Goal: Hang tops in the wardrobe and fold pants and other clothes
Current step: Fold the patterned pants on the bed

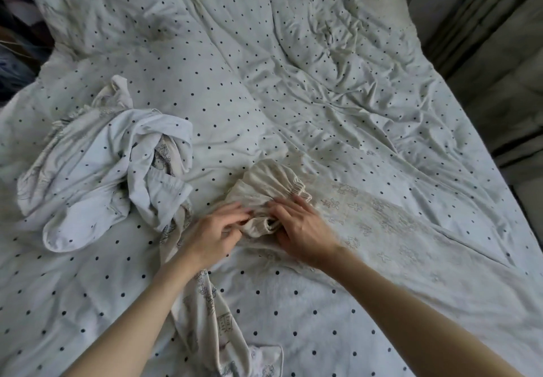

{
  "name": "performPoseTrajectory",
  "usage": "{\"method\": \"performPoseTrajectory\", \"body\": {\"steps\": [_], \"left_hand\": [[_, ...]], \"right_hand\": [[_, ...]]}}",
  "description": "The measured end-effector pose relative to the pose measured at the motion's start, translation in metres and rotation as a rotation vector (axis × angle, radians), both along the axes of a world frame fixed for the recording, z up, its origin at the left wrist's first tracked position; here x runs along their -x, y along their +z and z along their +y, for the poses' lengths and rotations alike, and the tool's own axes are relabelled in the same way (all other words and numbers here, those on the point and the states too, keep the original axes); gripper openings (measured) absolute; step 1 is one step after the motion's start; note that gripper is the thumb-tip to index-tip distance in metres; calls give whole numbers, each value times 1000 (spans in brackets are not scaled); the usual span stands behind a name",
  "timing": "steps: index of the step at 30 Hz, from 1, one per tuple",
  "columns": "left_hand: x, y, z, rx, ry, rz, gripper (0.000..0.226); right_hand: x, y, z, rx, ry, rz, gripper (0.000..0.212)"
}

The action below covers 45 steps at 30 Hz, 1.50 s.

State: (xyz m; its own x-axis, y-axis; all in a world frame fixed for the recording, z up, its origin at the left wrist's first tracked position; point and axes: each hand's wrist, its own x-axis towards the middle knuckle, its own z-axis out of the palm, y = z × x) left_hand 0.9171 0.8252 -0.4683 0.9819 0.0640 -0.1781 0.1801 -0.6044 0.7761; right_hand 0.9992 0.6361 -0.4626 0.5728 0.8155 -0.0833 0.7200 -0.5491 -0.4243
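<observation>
A cream pair of pants (382,221) with faint printed figures lies across the polka-dot bed cover, its gathered elastic waistband (273,188) bunched near the middle. My left hand (217,232) pinches the waistband fabric from the left. My right hand (299,230) grips the same bunched edge from the right, fingers curled into the cloth. A crumpled white dotted garment (97,171) lies in a heap to the left. A cream printed garment (205,303) trails from under my left forearm toward the near edge.
The dotted bed cover (264,68) spreads wrinkled over the whole bed. A dark pile of clothes (14,39) sits off the bed at the far left. The bed's right edge drops to a dim floor and curtain (484,39).
</observation>
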Motion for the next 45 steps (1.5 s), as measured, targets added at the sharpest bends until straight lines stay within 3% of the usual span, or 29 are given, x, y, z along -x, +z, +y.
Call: {"method": "performPoseTrajectory", "body": {"steps": [2, 4, 7, 10, 13, 16, 19, 22, 26, 28, 31, 34, 36, 38, 41, 43, 45], "left_hand": [[-11, 3, 4, 209, 246, -3, 33], [-31, 2, 12, 153, 399, 51, 27], [-48, -11, 20, 51, 330, 405, 34], [-51, -8, 23, 211, 374, 556, 27], [-50, 6, 27, 361, 464, 508, 8], [-47, 31, 20, 251, 434, 347, 8], [-45, 57, 1, 206, 401, 198, 12], [-46, 87, -32, 84, 338, 50, 10], [-46, 103, -109, -147, 191, -71, 14], [-42, 86, -149, -158, 82, -29, 17], [-29, 62, -192, -155, -108, 119, 32], [-28, 63, -181, 12, 119, 30, 36], [-33, 64, -155, -45, 293, -16, 30], [-36, 62, -131, -41, 369, 109, 28], [-45, 60, -114, 379, 528, 412, 33], [-54, 62, -106, 631, 591, 562, 36], [-61, 59, -101, 707, 600, 638, 37]], "right_hand": [[5, -7, -5, -7, -10, -4, 45], [5, -10, -9, 38, 20, -10, 49], [7, -8, -15, 142, 55, 31, 51], [12, -1, -16, 201, 50, 77, 65], [18, -2, -19, 228, 21, 79, 64], [23, -5, -22, 261, -16, 19, 57], [28, 5, -23, 196, -44, 78, 53], [28, 28, -40, -48, -207, 311, 45], [31, 51, -94, -575, -735, 940, 38], [31, 53, -119, -809, -928, 1214, 35], [27, 52, -145, -862, -984, 1323, 39], [22, 47, -150, -835, -1043, 1247, 45], [22, 46, -147, -683, -1061, 949, 55], [31, 44, -142, -446, -993, 504, 52], [52, 37, -136, -315, -625, 4, 42], [58, 26, -130, -220, -374, -149, 45], [54, 16, -129, -52, -289, -138, 51]]}}
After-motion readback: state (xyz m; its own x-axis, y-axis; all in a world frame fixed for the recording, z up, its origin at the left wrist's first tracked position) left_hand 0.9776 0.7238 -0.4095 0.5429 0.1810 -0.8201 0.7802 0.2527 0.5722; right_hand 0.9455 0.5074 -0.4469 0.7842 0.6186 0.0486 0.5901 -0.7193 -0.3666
